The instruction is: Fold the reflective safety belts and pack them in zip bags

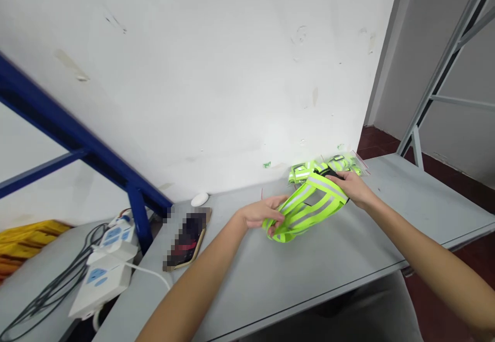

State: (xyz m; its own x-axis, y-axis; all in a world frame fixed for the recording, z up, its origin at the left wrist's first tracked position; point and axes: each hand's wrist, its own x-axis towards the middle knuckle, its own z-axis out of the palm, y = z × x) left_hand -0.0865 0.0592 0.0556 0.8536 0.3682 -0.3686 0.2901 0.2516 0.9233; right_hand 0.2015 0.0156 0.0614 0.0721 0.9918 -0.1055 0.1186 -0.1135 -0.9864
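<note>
Head view: the left hand [266,213] grips the near-left end of a lime reflective strap [315,212], fingers closed around the looped bands. The right hand [353,184] pinches its dark fitting [323,172] at the opposite end. The strap is stretched between both hands above the grey table [278,285]; contact with the surface cannot be determined. Bagged lime straps [303,172] lie just behind, near the white wall [232,74].
</note>
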